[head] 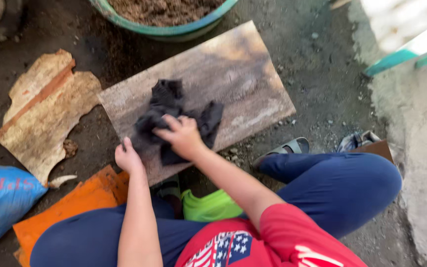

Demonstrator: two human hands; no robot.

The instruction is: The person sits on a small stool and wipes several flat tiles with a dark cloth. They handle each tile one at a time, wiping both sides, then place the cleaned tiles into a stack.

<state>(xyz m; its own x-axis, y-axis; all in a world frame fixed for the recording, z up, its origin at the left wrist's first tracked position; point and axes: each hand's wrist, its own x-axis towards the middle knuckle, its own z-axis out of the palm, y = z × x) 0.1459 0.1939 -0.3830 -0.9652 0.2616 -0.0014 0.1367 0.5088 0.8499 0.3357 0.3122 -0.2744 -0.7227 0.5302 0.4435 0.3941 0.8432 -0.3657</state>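
Observation:
A crumpled black piece of cloth or plastic (166, 101) lies on a worn wooden board (243, 84) set on the dirt ground. My right hand (183, 137) rests on top of the black piece, its fingers bent down into the folds. My left hand (126, 157) is closed at the black piece's near left corner, by the board's front edge. Part of the black piece is hidden under my right hand.
A green basin of brown soil (166, 20) stands beyond the board. A torn slab of cardboard (43, 111), an orange sheet (82, 200) and a blue bag (1, 200) lie at the left. My knees in blue trousers (342, 185) and grey sandals (292, 147) are near the board; a teal frame (411, 49) is at right.

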